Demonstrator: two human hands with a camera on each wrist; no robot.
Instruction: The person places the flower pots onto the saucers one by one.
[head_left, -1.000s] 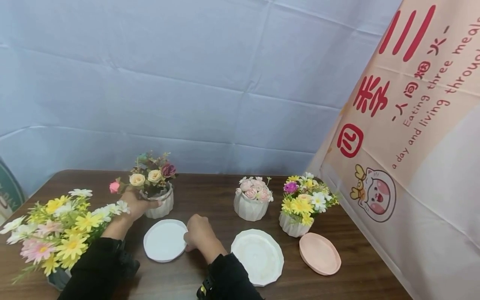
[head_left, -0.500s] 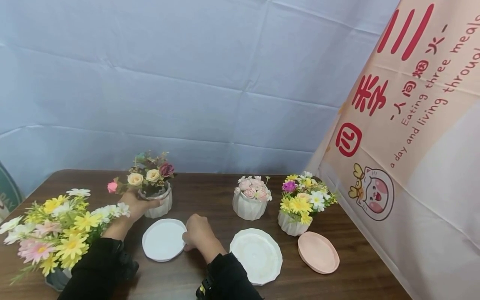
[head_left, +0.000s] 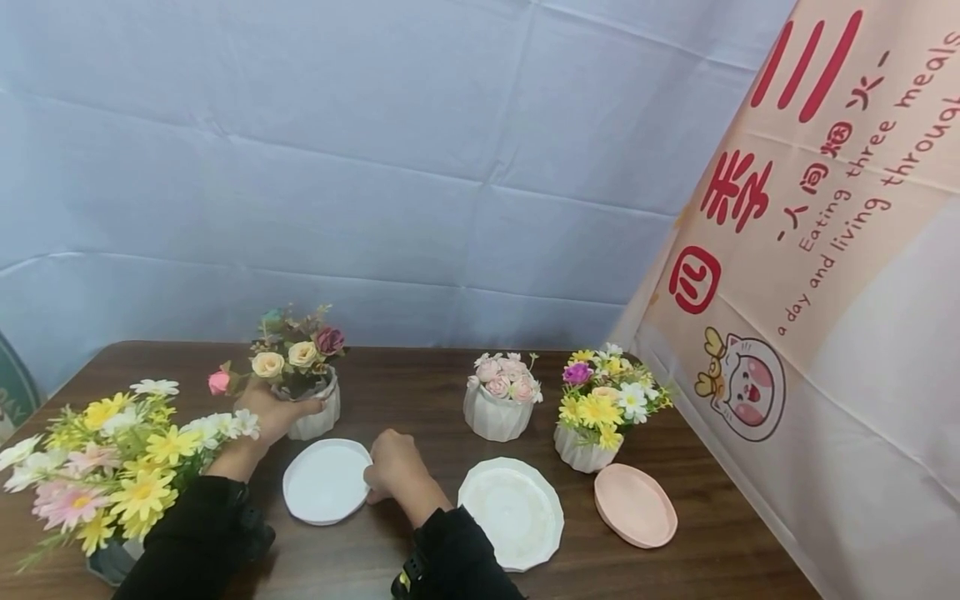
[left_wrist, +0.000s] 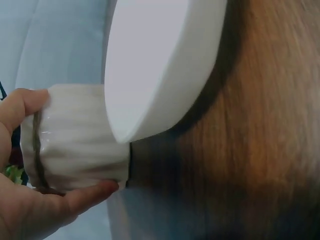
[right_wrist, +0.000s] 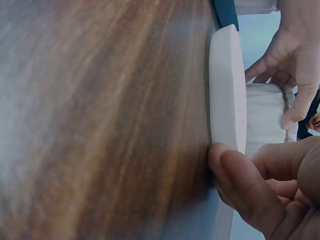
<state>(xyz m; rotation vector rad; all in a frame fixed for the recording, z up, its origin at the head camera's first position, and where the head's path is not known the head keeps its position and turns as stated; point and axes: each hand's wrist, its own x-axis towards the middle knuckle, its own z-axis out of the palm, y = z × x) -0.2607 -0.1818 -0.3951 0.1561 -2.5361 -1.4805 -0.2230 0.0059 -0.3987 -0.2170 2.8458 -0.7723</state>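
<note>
A white ribbed flowerpot [head_left: 318, 412] of artificial roses [head_left: 300, 354] stands at the back left. My left hand [head_left: 266, 412] grips it from the left, thumb and fingers spread round its side. In the left wrist view the thumb lies on one side of the pot [left_wrist: 82, 125] and a finger on the opposite side. Just in front of the pot lies a white saucer [head_left: 327, 482]. My right hand [head_left: 401, 471] pinches the saucer's right edge. The right wrist view has curled fingertips [right_wrist: 217, 150] at the rim of the saucer [right_wrist: 225, 90].
To the right are a pale pink rose pot [head_left: 501, 408], a mixed flower pot [head_left: 588, 442], a larger white saucer [head_left: 512, 512] and a peach saucer [head_left: 635, 505]. A tall daisy pot [head_left: 112, 562] stands by my left forearm. A printed cloth [head_left: 862, 375] hangs along the right.
The rose pot in my left hand has shifted very slightly left. My right hand and the small white saucer keep their place.
</note>
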